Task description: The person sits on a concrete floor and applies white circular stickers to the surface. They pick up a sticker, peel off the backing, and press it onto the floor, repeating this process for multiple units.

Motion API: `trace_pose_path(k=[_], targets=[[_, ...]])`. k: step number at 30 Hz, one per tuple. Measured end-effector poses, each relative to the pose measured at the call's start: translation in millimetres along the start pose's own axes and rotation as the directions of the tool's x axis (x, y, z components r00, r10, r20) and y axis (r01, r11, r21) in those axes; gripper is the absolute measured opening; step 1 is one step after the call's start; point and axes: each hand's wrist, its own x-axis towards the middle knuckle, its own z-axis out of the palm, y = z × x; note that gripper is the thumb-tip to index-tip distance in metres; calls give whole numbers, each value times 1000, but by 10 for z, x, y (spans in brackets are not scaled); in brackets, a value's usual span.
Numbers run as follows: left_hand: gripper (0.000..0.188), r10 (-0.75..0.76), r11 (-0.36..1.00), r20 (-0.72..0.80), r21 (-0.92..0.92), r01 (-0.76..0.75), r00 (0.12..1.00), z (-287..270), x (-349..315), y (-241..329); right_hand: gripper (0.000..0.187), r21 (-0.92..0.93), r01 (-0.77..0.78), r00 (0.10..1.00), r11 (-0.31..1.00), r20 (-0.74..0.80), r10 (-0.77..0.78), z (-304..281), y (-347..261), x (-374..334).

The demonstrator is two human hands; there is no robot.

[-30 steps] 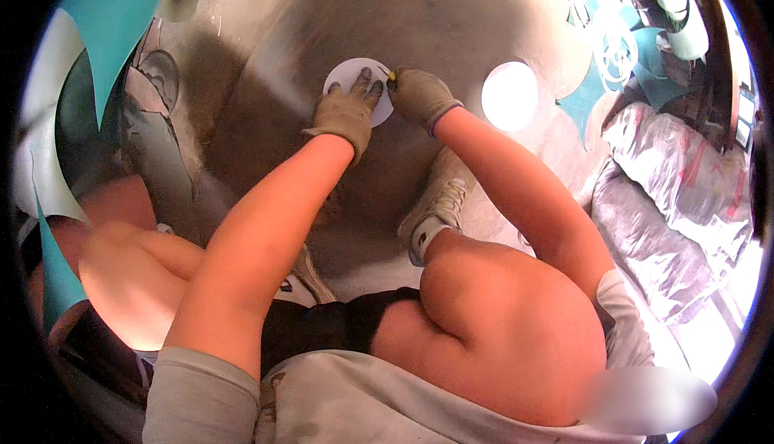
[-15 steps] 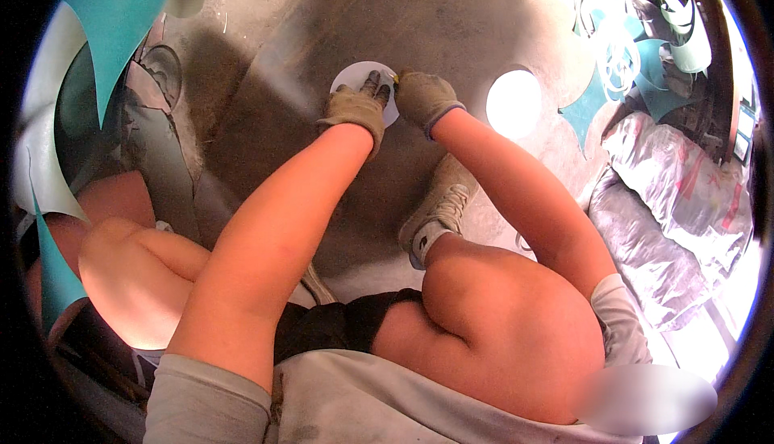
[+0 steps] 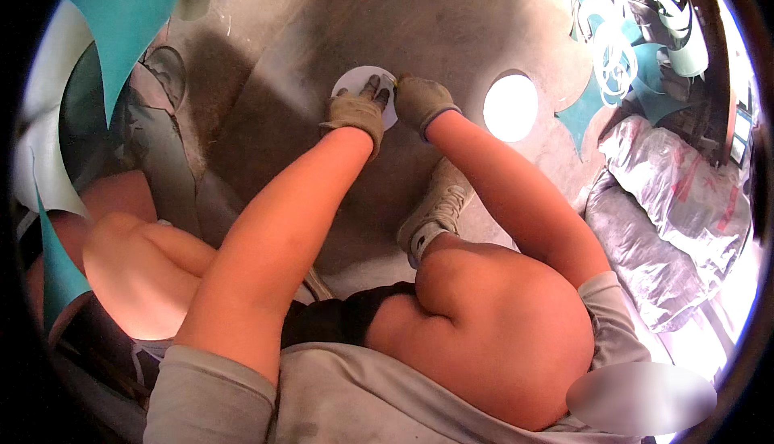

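Note:
A thin white disc (image 3: 350,80) lies flat on the dusty floor ahead of me. My left hand (image 3: 358,109), in a brown work glove with dark fingertips, rests on this disc with its fingers spread, pressing from above. At the disc's right edge is my right hand (image 3: 426,104), also gloved, with its fingers closed. From them a small yellow-tipped tool (image 3: 394,81) pokes out against the disc's rim; the glove hides most of it, so its kind does not show. Further right, a second white round piece (image 3: 510,108) shines brightly on the floor.
Large teal and pale sheets with curved cutouts (image 3: 121,21) hang close on the left. Teal scraps (image 3: 579,118) and a tangle of white strips (image 3: 615,65) lie at the far right. Wrinkled plastic sacks (image 3: 677,178) sit beside my right arm. My shoe (image 3: 435,206) is below the right hand.
The whole view has shifted slightly. Both hands stay at the disc, the left one flat on it and the right one at its right edge with little visible movement.

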Motion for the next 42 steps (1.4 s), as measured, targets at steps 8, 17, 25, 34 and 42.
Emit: trace_pose_path(k=[8, 17, 25, 34, 42], targets=[[93, -3, 990, 106, -140, 18, 994, -289, -181, 29, 26, 40, -18, 1000, 999, 1, 18, 32, 75, -58], [105, -17, 985, 109, -170, 35, 994, -114, -47, 26, 26, 9, -33, 999, 999, 3, 33, 121, 80, -77], [110, -16, 989, 103, -147, 31, 995, -111, -34, 1, 28, 114, -56, 998, 992, -10, 57, 303, 167, -58], [106, -21, 992, 112, -122, 35, 993, -84, -33, 11, 31, 229, -117, 993, 966, 21, 115, 342, 154, -127], [104, -17, 994, 96, -101, 27, 995, -49, 18, 2, 33, 268, -133, 991, 954, 62, 121, 396, 116, -205]])
